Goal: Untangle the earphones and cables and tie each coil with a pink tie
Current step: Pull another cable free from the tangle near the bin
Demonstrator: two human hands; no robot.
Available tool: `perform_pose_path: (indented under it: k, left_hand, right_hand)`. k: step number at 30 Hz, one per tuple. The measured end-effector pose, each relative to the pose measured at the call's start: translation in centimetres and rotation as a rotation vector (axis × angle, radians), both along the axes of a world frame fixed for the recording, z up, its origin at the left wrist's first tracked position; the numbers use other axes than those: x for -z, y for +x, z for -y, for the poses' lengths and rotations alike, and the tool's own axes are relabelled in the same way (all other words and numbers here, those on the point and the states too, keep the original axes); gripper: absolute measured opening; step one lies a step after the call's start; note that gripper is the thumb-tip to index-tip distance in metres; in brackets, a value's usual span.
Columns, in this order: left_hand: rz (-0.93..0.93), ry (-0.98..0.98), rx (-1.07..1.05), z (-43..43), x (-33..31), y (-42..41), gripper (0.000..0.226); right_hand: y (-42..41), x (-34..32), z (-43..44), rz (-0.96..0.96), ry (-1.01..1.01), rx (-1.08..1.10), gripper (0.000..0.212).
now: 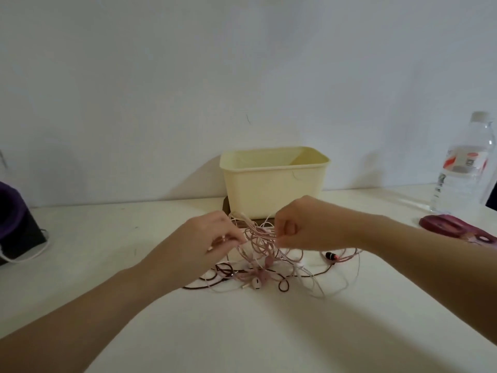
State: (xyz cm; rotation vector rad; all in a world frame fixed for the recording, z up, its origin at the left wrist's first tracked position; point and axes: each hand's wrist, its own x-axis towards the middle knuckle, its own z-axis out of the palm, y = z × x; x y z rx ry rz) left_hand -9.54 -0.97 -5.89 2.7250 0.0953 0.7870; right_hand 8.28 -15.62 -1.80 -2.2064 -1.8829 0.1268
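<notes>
We see the tangle point(265, 251) of thin pink and pale cables in the middle of the table point(242, 332), nearer its far edge than its near one. Its upper loops are lifted off the surface between the two hands, and the rest trails down and spreads on the table. The left hand point(212, 240) has its fingers curled and pinches a few pink strands at the left side of the tangle. The right hand point(304, 224) is closed almost to a fist, thumb against forefinger, and pinches strands at the right side. The two hands are near each other with taut loops between them.

Under the lifted part lies a white earbud point(256, 284), and a dark brown cord point(212, 282) winds through the heap on the table. A black and red earbud point(331, 256) lies just right of the heap, below the right wrist.

Behind the tangle a cream tub point(274, 181) stands at the far edge, against the wall. A clear water bottle point(465, 162) stands upright at the far right corner, and a flat dark pink thing point(454, 224), which we cannot make out, lies just in front of it. At the left edge we see a dark purple and black object point(13, 211) with a pale cord beside it
</notes>
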Motion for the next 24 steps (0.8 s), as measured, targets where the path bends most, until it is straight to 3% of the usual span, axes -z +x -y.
perform_pose_path:
  k: [2, 7, 11, 14, 20, 22, 24]
  left_hand:
    - [0.057, -0.281, -0.052, 0.6, -1.0, 0.3, 0.013]
    - [0.185, -0.760, -0.107, 0.6, -3.0, 1.6, 0.015]
    - [0.389, -1.141, -0.005, 0.2, -4.3, 2.8, 0.016]
    - [0.474, -1.259, 0.002, -0.4, -4.9, 3.6, 0.016]
    - [0.403, -1.351, -0.067, -1.1, -4.0, 4.8, 0.014]
    - [0.376, -1.385, -0.092, -1.2, -3.4, 5.2, 0.013]
    - [0.378, -1.395, -0.096, -1.1, -3.2, 5.6, 0.013]
  right_hand:
    - [-0.5, 0.7, 0.4, 0.028, -0.088, -0.020, 0.023]
    - [1.9, 3.0, 0.5, 0.158, -0.176, 0.000, 0.061]
    - [3.3, 2.7, 0.9, 0.127, 0.072, 0.017, 0.037]
    - [4.2, 2.4, 1.0, 0.200, 0.223, 0.029, 0.015]
    - [5.1, 3.0, 1.3, 0.057, 0.400, 0.086, 0.010]
    - [4.2, 3.1, 1.6, 0.063, 0.488, 0.030, 0.009]
    - [2.9, 3.1, 1.9, 0.085, 0.415, -0.118, 0.008]
